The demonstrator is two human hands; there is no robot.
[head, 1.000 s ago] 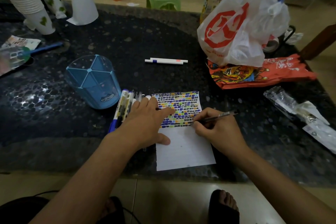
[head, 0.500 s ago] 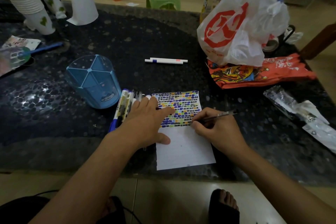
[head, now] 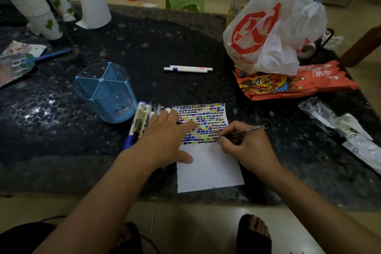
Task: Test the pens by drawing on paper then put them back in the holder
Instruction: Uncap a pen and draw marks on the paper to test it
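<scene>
Right hand (head: 247,148) gripping a dark pen (head: 241,133), tip on the dotted paper (head: 206,150), left hand (head: 165,140) flat, fingers straight, pinning the sheet, blue holder (head: 105,93) beside loose pens (head: 140,119)

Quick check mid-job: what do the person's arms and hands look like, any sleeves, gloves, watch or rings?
Both forearms are bare up to the frame edge, with no sleeves in view. The left hand and right hand wear no gloves, and no watch, bracelet or rings show.
</scene>
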